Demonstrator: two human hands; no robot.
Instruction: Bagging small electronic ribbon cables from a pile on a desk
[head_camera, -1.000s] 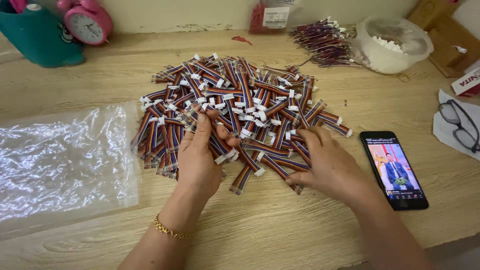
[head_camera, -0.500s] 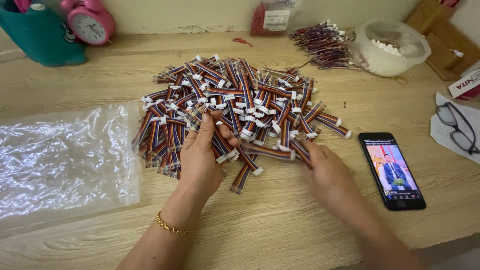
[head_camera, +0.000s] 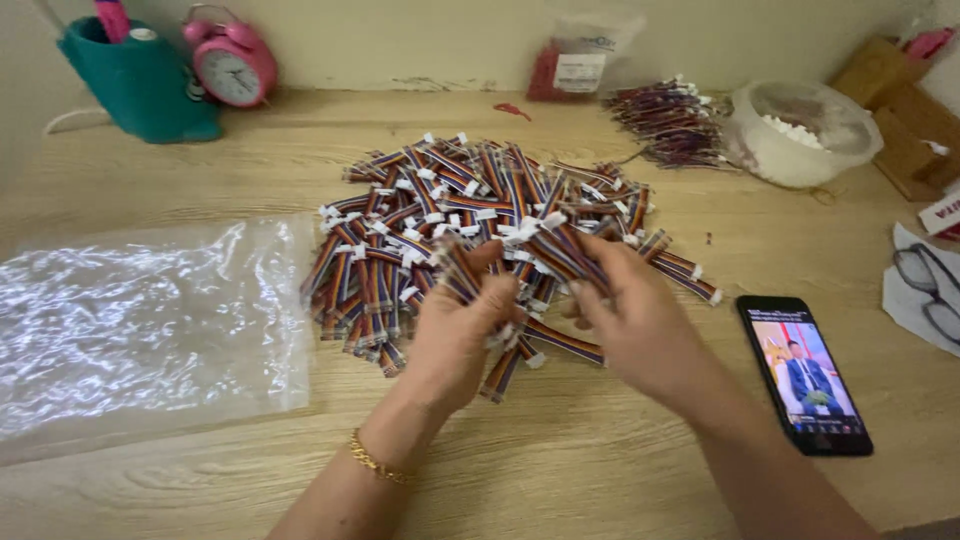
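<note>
**A:** What do the hands hold over the desk (head_camera: 600, 470)?

**B:** Both have lifted off the pile (head_camera: 470, 215) since a second ago. The left hand (head_camera: 455, 335) is closed around a bunch of cables (head_camera: 462, 275), striped ribbon pieces with white plugs, raised at the pile's 6 o'clock edge. The right hand (head_camera: 640, 325) pinches a second bunch (head_camera: 565, 250) just beside it, fingers curled tight.

**A:** And a moment back?

**B:** Both hands lay flat on the heap, palms down, fingers spread among the cables. Now they grip gathered bundles, so the sorting appears to have moved from raking to picking up.

**A:** What lies around them?

**B:** A clear bag (head_camera: 150, 330) at 9 o'clock, flat on the desk. A phone (head_camera: 805, 375) at 3 o'clock, screen lit. A pink clock (head_camera: 232, 62) and teal holder (head_camera: 140, 80) at 11 o'clock. A bowl (head_camera: 805, 135) of white plugs at 2 o'clock, with a darker wire bundle (head_camera: 665, 120) near it. Glasses (head_camera: 935, 295) rest at the far right edge.
</note>
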